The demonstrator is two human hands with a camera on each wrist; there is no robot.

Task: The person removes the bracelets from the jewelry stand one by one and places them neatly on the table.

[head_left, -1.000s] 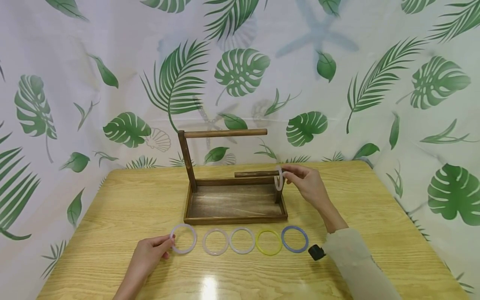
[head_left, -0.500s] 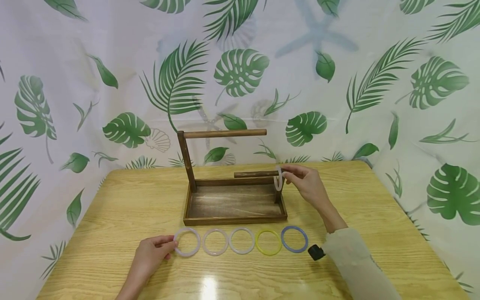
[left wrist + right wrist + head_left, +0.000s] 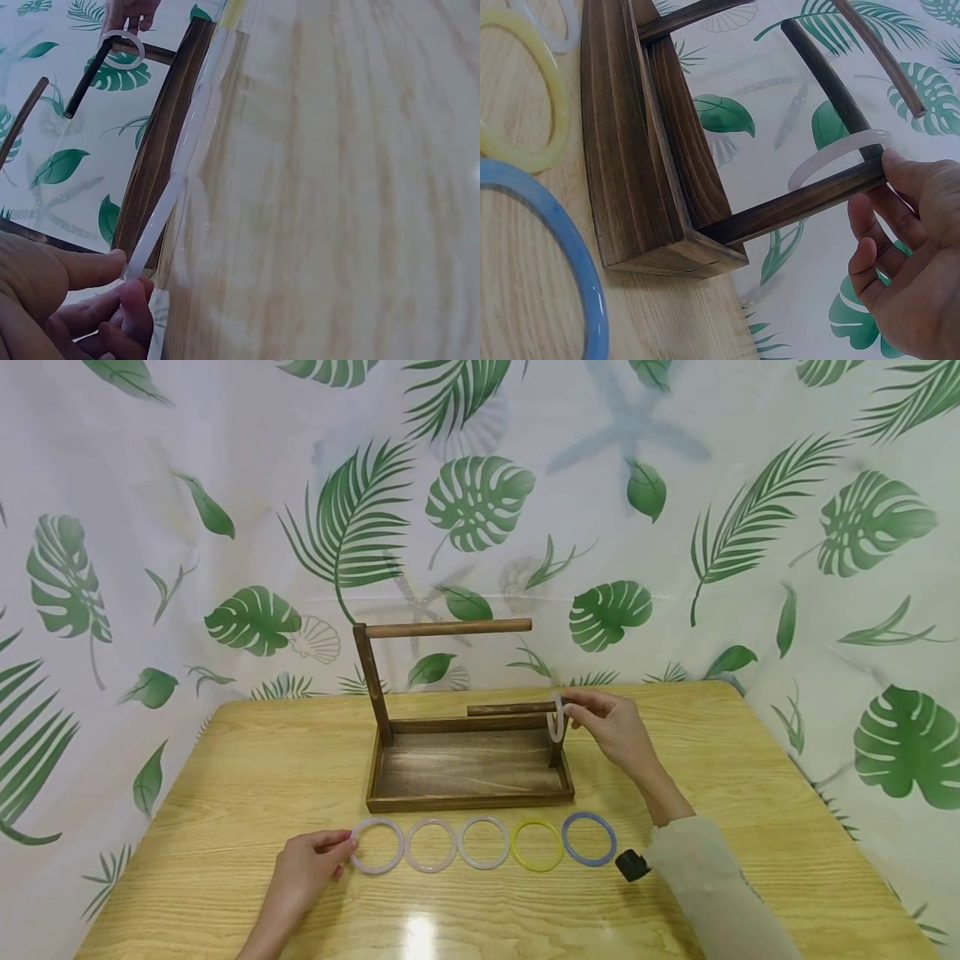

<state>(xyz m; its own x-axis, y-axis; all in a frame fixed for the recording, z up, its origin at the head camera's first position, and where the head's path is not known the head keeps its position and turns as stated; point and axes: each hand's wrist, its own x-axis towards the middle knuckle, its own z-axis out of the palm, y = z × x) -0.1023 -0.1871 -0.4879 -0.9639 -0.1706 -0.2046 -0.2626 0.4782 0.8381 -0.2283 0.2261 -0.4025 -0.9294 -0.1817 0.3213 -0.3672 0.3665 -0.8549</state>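
Note:
My left hand (image 3: pixel 303 868) pinches the left edge of a pale lilac bangle (image 3: pixel 378 871) that lies on the table; thumb and fingertips meet at its rim in the left wrist view. A dark wooden two-arm stand (image 3: pixel 472 802) with a tray base is behind it. At the stand's short right post, my right hand (image 3: pixel 615 731) holds a pale pinkish bangle (image 3: pixel 840 148) between thumb and fingers. This bangle hangs round the lower bar (image 3: pixel 506 710), at the post end. Part of its rim is hidden by the thumb.
To the right of the lilac bangle, a row continues with a pale pink bangle (image 3: pixel 431 870), a whitish bangle (image 3: pixel 483 867), a yellow bangle (image 3: pixel 537 869) and a blue bangle (image 3: pixel 589 864). The stand's upper bar (image 3: pixel 450 628) juts rightward. A leaf-print cloth (image 3: pixel 480 552) hangs behind the table.
My left hand has moved slightly right, and the lilac bangle with it, down level with the row and close against its neighbour. The right hand and its bangle stay at the lower bar.

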